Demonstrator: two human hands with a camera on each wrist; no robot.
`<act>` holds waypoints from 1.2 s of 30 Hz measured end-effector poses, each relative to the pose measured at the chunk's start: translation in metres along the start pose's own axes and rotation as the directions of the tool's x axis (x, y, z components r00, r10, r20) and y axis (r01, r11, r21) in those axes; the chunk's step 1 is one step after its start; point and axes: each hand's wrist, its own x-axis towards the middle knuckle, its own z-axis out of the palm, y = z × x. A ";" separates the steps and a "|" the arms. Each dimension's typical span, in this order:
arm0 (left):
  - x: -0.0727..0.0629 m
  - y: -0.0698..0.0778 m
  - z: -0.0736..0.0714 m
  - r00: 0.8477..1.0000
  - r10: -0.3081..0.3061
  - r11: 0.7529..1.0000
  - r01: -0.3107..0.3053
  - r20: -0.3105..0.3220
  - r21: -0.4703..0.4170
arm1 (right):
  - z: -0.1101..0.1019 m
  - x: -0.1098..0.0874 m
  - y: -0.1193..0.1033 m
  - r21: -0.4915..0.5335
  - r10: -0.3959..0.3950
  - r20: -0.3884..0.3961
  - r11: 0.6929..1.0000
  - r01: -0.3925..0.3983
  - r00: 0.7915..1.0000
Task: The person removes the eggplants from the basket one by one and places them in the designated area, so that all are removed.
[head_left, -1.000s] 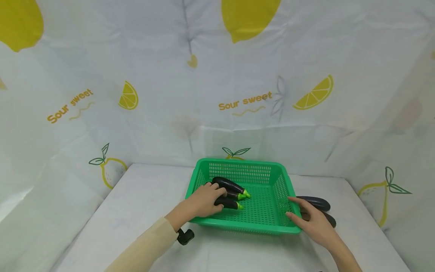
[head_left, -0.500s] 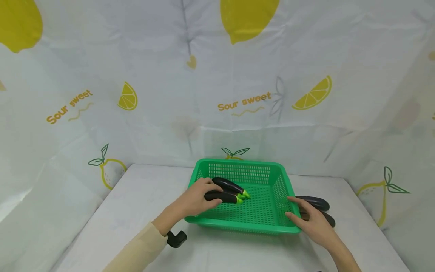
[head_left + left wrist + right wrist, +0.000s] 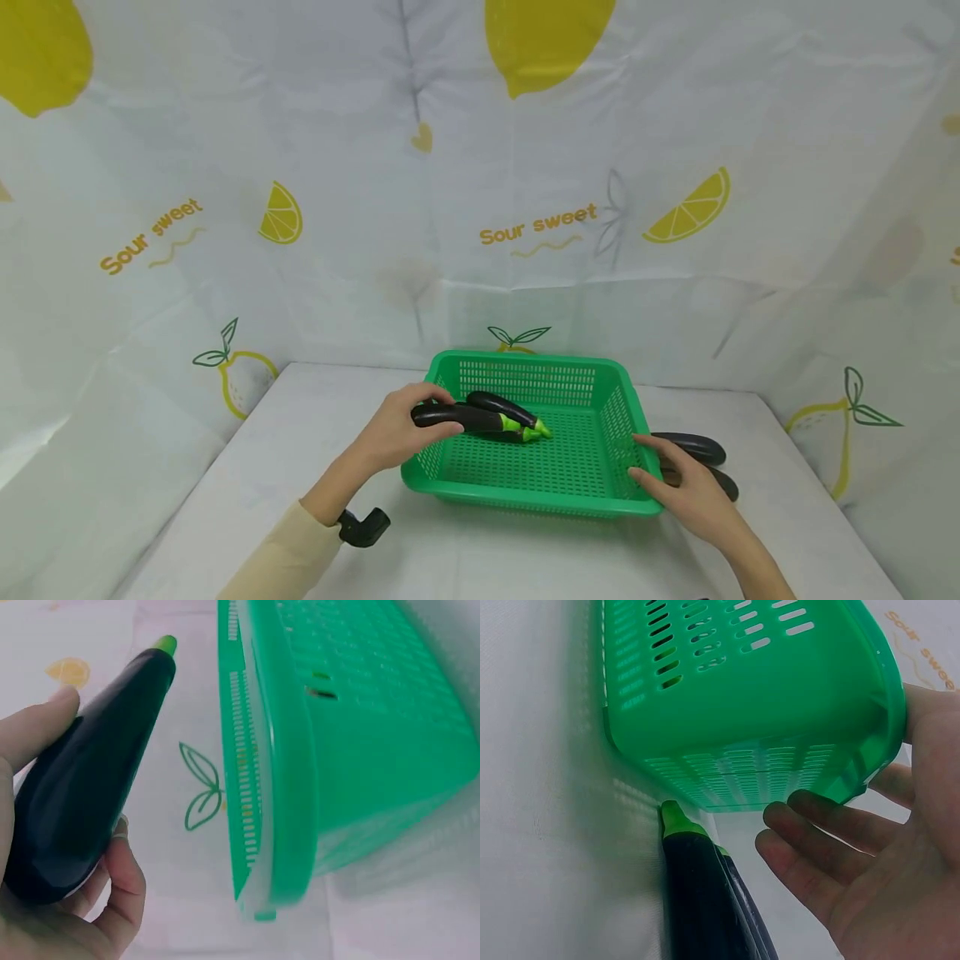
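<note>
My left hand [image 3: 393, 425] holds a dark purple eggplant [image 3: 457, 417] with a green stem end, at the left rim of a green plastic basket [image 3: 540, 502]. In the left wrist view, thumb and fingers wrap the thick end of that eggplant [image 3: 90, 780], its stem pointing up and away. At least two more eggplants [image 3: 501, 405] lie in the basket's left part, one partly hidden. My right hand [image 3: 693, 496] grips the basket's right rim; several fingers [image 3: 817, 832] stretch out below the rim, outside the wall.
Two eggplants [image 3: 693, 447] lie on the white-covered table [image 3: 480, 558] just right of the basket, partly behind my right hand. A lemon-print sheet [image 3: 360, 250] hangs behind the table and along its sides. A black device [image 3: 363, 527] sits at my left wrist.
My left hand has taken hold of an eggplant inside the basket and moved left and up with it, to the left rim. My right hand has stayed on the right rim.
</note>
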 end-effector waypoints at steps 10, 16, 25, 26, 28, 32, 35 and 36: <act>-0.012 -0.013 -0.017 0.990 -0.126 0.986 0.118 -0.069 -0.116 | 0.002 0.002 -0.002 -0.006 -0.005 -0.011 1.000 0.005 1.000; -0.015 -0.021 -0.028 0.982 -0.130 0.985 0.113 -0.135 -0.129 | 0.003 0.003 -0.002 -0.018 -0.010 -0.021 1.000 0.010 1.000; -0.020 -0.032 -0.054 0.962 -0.136 0.987 0.111 -0.236 -0.119 | 0.002 0.004 -0.002 -0.015 -0.022 -0.026 1.000 0.021 0.999; -0.020 -0.034 -0.056 0.959 -0.144 0.985 0.115 -0.245 -0.130 | 0.002 0.004 -0.002 -0.015 -0.022 -0.026 1.000 0.021 0.999; -0.021 -0.038 -0.060 0.953 -0.152 0.983 0.118 -0.261 -0.144 | 0.002 0.004 -0.002 -0.013 -0.021 -0.027 1.000 0.021 0.999; -0.021 -0.048 -0.064 0.937 -0.168 0.982 0.131 -0.306 -0.136 | 0.002 0.002 -0.001 -0.007 -0.020 -0.028 1.000 0.019 0.999; -0.022 -0.056 -0.064 0.926 -0.186 0.981 0.157 -0.327 -0.115 | 0.003 0.001 0.000 -0.009 -0.019 -0.030 1.000 0.018 0.999; -0.023 -0.059 -0.065 0.924 -0.195 0.980 0.165 -0.330 -0.115 | 0.003 0.000 0.000 -0.011 -0.017 -0.031 1.000 0.016 0.999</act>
